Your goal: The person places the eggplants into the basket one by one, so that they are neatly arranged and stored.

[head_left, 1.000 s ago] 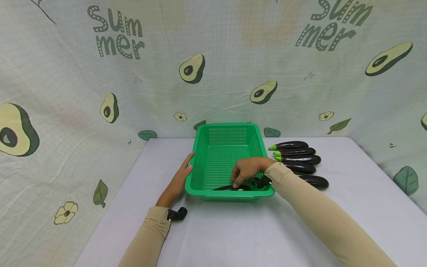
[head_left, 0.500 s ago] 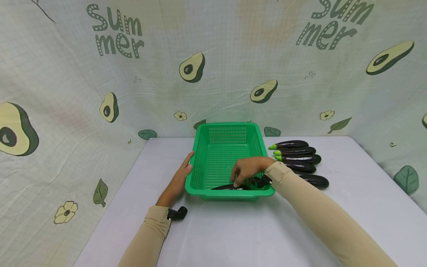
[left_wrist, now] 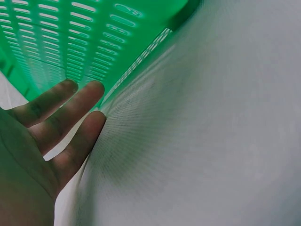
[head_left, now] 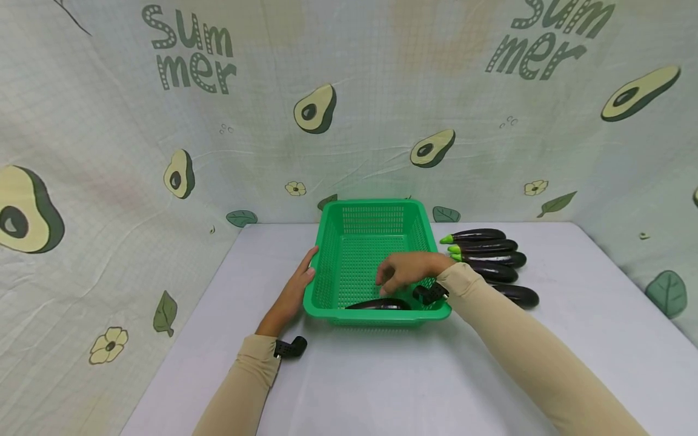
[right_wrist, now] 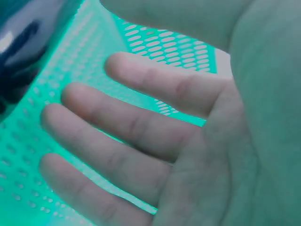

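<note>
A green plastic basket (head_left: 360,314) with slotted walls stands on the table. One dark eggplant (head_left: 380,304) lies inside it along the near wall, its lower side hidden by the rim. Just above and behind that eggplant hovers my right hand (head_left: 406,270), holding nothing. In the right wrist view its fingers (right_wrist: 136,127) are spread and relaxed, apart from the eggplant (right_wrist: 28,44). My left hand (head_left: 294,290) rests against the basket's left side. The left wrist view shows its fingers (left_wrist: 70,110) extended along the slotted wall.
To the right of the basket, several dark eggplants (head_left: 488,259) with green stems lie in a rough column on the white table (head_left: 349,381). My right forearm partly covers the nearest eggplant (head_left: 518,296). A printed cloth (head_left: 371,109) hangs behind the table.
My right hand has let go of the eggplant in the basket and risen slightly off it. The eggplant stays by the near wall. My left hand has kept its place.
</note>
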Motion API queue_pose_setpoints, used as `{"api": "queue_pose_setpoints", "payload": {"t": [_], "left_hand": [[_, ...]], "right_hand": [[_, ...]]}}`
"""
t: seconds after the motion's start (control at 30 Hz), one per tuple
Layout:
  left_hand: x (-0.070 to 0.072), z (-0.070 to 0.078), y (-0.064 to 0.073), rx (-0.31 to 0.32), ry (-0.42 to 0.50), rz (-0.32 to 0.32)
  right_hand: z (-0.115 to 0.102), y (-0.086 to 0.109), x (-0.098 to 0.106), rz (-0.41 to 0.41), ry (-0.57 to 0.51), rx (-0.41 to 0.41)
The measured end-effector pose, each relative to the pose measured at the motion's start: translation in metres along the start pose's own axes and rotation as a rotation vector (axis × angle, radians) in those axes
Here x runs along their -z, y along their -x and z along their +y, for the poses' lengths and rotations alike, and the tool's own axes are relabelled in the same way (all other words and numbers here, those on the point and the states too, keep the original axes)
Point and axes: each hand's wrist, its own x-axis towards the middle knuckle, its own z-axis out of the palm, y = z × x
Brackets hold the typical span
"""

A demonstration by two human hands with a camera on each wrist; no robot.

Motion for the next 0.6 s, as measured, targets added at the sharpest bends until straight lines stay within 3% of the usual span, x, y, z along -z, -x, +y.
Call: {"api": "queue_pose_setpoints", "payload": {"t": [0.13,0.17,0.6], "left_hand": [[-0.002,-0.014,-0.005,-0.021,-0.009,0.025],[-0.001,-0.009,-0.004,-0.019,-0.005,0.021],[-0.002,-0.013,-0.003,-0.007,-0.001,0.01]], "right_hand": [[-0.001,0.01,0.008,0.083,-0.065,0.05],[-0.001,0.012,0.01,0.102,-0.088,0.065],[0.014,0.055,0.008,0.389,-0.398,0.197]]}}
